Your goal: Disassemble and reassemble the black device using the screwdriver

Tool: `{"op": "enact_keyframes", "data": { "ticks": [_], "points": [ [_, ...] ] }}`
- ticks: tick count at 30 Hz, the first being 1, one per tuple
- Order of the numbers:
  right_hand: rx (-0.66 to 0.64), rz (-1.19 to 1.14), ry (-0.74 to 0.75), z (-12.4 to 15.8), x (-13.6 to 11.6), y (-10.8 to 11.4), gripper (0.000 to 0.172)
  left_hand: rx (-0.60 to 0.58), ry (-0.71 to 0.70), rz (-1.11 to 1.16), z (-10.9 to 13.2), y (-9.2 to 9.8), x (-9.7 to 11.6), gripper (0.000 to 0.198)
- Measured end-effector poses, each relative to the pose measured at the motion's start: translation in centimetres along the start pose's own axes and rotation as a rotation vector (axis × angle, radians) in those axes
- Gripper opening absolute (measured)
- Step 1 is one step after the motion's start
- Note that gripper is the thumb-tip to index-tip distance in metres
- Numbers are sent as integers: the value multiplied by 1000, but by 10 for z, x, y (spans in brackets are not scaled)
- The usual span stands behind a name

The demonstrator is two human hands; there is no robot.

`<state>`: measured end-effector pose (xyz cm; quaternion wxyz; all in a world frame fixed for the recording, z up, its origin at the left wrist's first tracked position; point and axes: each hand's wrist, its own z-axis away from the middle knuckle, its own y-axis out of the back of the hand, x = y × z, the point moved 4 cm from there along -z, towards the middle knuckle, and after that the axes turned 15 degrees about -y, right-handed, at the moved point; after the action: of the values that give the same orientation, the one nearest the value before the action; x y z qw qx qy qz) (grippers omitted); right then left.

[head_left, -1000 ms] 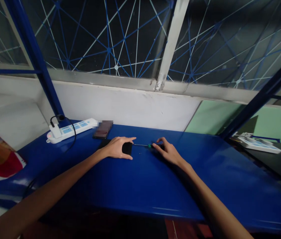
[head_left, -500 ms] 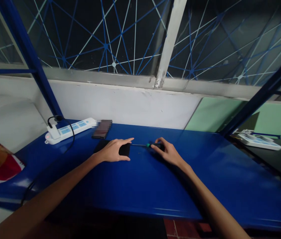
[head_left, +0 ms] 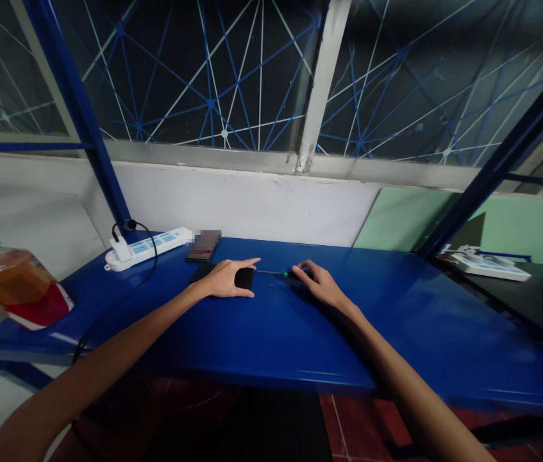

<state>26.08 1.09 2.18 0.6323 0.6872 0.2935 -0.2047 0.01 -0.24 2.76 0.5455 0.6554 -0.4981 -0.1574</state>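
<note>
A flat black box-like object (head_left: 244, 278), its kind not clear, lies on the blue table. My left hand (head_left: 225, 278) rests over it and grips it, thumb and index finger reaching past its right side. My right hand (head_left: 320, 283) is closed round the dark handle of a screwdriver (head_left: 271, 273) with a green collar. The thin shaft lies level and points left, its tip at or close to the right edge of the black object. Just below the shaft sits a tiny bit of metal (head_left: 271, 285), perhaps a screw.
Behind my left hand lies a dark phone (head_left: 204, 246). A white power strip (head_left: 149, 249) with a plug and black cable (head_left: 142, 277) is at the left. A bottle (head_left: 16, 282) of orange-brown liquid stands far left. White devices (head_left: 487, 264) lie on a dark surface at right.
The head view has shifted left and tilted down, so more of the bottle and floor shows. Both hands keep nearly the same hold, with the screwdriver still beside the black object.
</note>
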Motion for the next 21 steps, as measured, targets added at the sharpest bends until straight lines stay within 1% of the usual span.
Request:
{"op": "enact_keyframes", "data": {
  "ticks": [3,5,6,8,10,11,14,17,19,21],
  "points": [
    [-20,-127,21,-4,6,-3,43,7,-12,-20,0,0,0,91],
    [-23,-143,30,-5,7,-2,41,7,-12,-20,0,-1,0,91],
    [-11,-122,25,-6,7,-1,41,8,-12,-17,0,-1,-1,91],
    [15,-40,13,-4,4,0,46,13,-14,-12,0,-1,0,90],
    [3,38,7,-2,1,-1,53,18,-20,-15,0,-2,0,88],
    [-1,43,9,-1,-1,-1,54,19,-26,-20,0,-2,1,87],
    [-32,-66,-3,1,0,-2,43,21,-46,-32,0,-1,3,87],
    [-101,-173,-14,0,3,-2,43,13,-65,-37,1,-2,4,86],
    [-87,-120,-10,0,4,0,41,6,-75,-42,1,-3,5,86],
    [-48,14,-9,1,2,1,45,4,-76,-47,1,-3,5,86]
  ]
}}
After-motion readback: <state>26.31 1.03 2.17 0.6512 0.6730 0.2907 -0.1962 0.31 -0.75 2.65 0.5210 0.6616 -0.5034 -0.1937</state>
